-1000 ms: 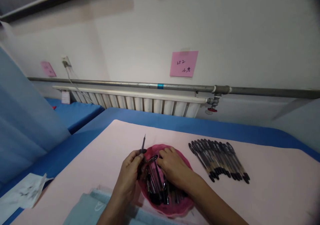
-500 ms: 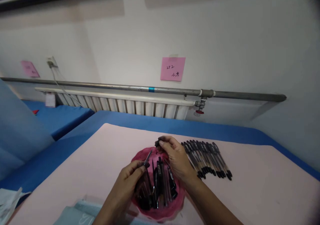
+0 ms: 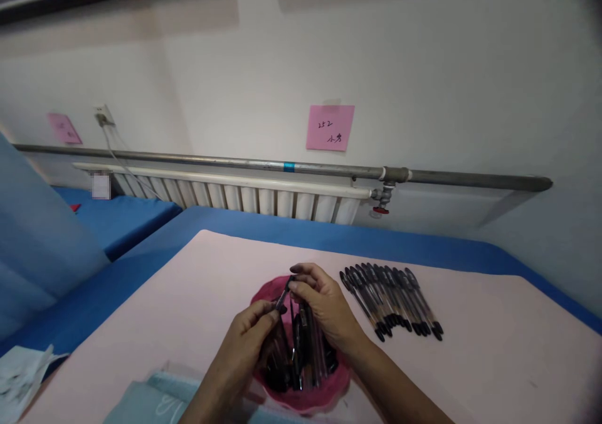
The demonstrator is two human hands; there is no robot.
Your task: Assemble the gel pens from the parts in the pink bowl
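My left hand [image 3: 254, 333] pinches a thin pen barrel [image 3: 283, 300] that slants up to the right above a pink bowl [image 3: 324, 401]. At the barrel's upper end, the fingertips of my right hand [image 3: 327, 302] close on a small black pen part [image 3: 291, 279], which meets the barrel; whether it is a cap or a tip piece cannot be made out. Loose pen parts [image 3: 305, 349], black and clear, lie in the bowl below both hands. To the right, a row of capped black pens [image 3: 388, 298] rests side by side on the pink sheet [image 3: 470, 342].
Light blue folded cloth or packaging [image 3: 141, 402] lies at the front left, with white paper [image 3: 19, 374] beyond it. Blue surface [image 3: 263, 220] borders the sheet. Behind stand a white radiator [image 3: 249, 199] and a pipe [image 3: 329, 170] with a red valve [image 3: 380, 210].
My right hand has come down and left, bringing the black part from above onto the barrel's end. My left hand keeps its pinch on the barrel. The view has shifted slightly.
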